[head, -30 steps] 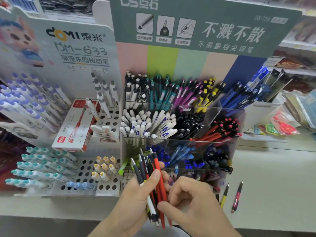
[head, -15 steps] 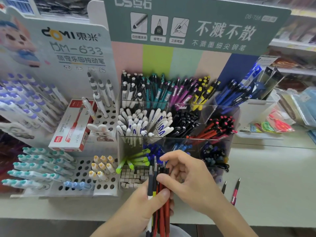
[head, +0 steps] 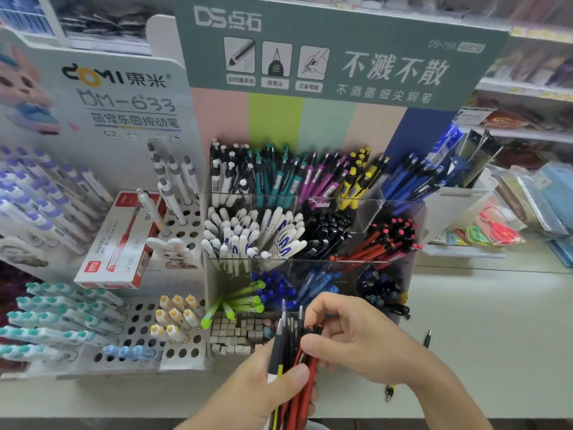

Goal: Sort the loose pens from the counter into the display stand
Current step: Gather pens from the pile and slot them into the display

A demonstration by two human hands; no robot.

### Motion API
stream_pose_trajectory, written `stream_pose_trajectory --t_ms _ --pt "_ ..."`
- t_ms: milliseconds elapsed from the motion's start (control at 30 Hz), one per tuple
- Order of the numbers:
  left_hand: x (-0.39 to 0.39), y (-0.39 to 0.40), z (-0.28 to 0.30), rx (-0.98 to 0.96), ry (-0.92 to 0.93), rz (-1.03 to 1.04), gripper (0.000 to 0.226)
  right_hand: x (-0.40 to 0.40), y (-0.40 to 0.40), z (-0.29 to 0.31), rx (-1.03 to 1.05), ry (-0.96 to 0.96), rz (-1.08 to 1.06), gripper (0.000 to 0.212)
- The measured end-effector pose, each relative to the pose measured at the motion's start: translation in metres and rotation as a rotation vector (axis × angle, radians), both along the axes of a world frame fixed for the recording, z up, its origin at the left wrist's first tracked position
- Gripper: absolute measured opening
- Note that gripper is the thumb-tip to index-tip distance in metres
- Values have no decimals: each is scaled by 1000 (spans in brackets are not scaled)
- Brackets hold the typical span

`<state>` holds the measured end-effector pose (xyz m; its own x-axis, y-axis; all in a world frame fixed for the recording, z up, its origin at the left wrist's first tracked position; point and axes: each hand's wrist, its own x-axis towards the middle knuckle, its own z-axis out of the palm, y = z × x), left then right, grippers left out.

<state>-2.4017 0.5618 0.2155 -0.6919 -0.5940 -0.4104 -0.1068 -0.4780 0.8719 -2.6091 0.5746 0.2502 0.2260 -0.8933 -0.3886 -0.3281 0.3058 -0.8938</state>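
Head cam: L hand clenched round pen bunch at worktop front edge, fanned for picking. R hand pinches red pen, likely for stand. Loose pen by stand's R corner.

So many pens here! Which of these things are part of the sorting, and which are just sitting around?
Part of the job:
- bundle of pens, gripped by the left hand
- right hand, pinching a red pen in the bundle
- clear display stand
- loose pen on the counter

Just lying about:
- red-and-white pen box
- white peg rack
- packaged scissors
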Motion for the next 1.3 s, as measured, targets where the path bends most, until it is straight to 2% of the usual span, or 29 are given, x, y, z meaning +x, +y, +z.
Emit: stream_pose_trajectory --t_ms 167,333,467,567,667,800,867,933,967,1000,1067,1100,1167,1300 --pt "-1 -3 -3 -10 16 -1 45 5 -3 0 -74 70 -19 14" --pt "-3 -4 -6 58 25 -13 80 -5 -2 -2 -13 -55 -75 11" --pt "-6 -6 0 35 -15 17 48 -13 -2 -2 25 -191 -77 11" --pt "-10 -5 4 31 -48 12 37 -20 -3 0 4 -226 -93 11" --pt "-9 -9 1 79 -59 50 44 -33 -3 6 -65 -197 -148 10" --pt "-6 -14 -4 -37 -128 103 56 -58 2 22 -206 -157 -336 10" --pt "-11 -14 -4 115 4 160 57 -73 3 33 -344 -153 -438 11" --pt "-15 -16 -3 278 149 223 71 -87 5 43 -505 -93 -550 30" --pt "-16 -16 -1 314 179 229 75 -93 4 46 -598 -27 -618 20" --pt "-17 -17 1 328 191 228 75 -98 3 50 -653 37 -679 12" --pt "-20 -19 3 305 201 223 66 -104 -1 54 -736 192 -776 29" --pt "-21 -19 6 291 199 223 59 -107 -4 55 -774 248 -787 30" --pt "-23 -20 9 270 187 217 48 -105 -11 56 -829 353 -735 32" --pt "-24 -21 12 248 193 135 48 -92 -28 48 -939 558 -547 22"
